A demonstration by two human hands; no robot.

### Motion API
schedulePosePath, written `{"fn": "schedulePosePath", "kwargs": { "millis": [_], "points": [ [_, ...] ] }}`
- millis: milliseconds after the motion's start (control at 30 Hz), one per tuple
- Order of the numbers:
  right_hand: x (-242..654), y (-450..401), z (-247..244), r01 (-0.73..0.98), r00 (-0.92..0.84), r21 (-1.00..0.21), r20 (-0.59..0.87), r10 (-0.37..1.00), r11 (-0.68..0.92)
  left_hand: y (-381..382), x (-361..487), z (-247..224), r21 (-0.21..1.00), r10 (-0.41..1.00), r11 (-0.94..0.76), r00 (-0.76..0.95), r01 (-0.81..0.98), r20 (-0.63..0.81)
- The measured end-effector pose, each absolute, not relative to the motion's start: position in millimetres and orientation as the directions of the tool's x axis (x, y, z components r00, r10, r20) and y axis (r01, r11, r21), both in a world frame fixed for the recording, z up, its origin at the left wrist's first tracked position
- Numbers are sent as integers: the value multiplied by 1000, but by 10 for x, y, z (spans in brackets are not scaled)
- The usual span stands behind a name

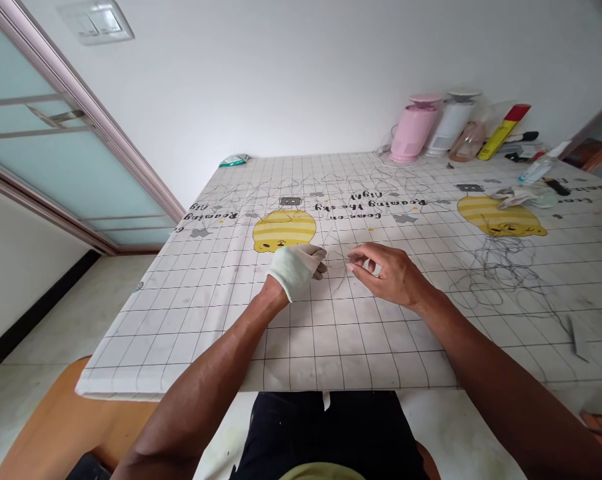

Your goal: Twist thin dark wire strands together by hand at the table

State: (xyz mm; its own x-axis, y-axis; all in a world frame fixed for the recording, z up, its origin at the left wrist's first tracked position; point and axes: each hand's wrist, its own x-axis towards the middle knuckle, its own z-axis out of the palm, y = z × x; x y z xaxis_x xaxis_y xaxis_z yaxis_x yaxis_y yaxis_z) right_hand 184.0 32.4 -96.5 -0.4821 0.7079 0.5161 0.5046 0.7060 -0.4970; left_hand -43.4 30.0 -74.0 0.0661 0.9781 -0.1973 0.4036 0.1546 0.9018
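Note:
My left hand point(301, 263) wears a pale glove with grey fingertips. Its fingers are closed on a thin grey wire or thread point(341, 279), which loops in the gap between my hands just above the tablecloth point(205, 320). Bare, my right hand point(383, 272) has thumb and forefinger brought together in a pinch at the right side of that loop. The exact spot where the strand enters each hand is too fine to make out. To the right of my right forearm lies a loose tangle of similar thin strands point(508, 273).
More strands trail across the far part of the table. At the back right stand a pink cylinder device point(415, 130), a white one point(448, 127), a bottle point(468, 142) and a yellow-red box point(503, 132). A crumpled glove point(523, 196) and a clear squeeze bottle point(543, 165) lie nearer.

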Motion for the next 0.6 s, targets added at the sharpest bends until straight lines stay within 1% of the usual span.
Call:
{"fn": "schedulePosePath", "kwargs": {
  "millis": [100,200,300,467,600],
  "points": [
    [1820,313,-960,479,-381,-580,538,752,658,317,-428,-767,895,981,137,68,424,-182],
    [1803,322,-986,490,-282,-651,511,812,580,307,-412,-776,889,983,99,96,448,-158],
    [1784,346,-1038,511,-261,-682,458,850,524,288,-393,-779,888,981,78,122,453,-149],
    [1742,353,-1091,422,-232,-781,399,887,461,248,-371,-763,871,979,58,145,488,-146],
    [1725,336,-1062,369,-189,-826,383,904,427,242,-365,-776,858,977,45,156,511,-144]
  ]
}}
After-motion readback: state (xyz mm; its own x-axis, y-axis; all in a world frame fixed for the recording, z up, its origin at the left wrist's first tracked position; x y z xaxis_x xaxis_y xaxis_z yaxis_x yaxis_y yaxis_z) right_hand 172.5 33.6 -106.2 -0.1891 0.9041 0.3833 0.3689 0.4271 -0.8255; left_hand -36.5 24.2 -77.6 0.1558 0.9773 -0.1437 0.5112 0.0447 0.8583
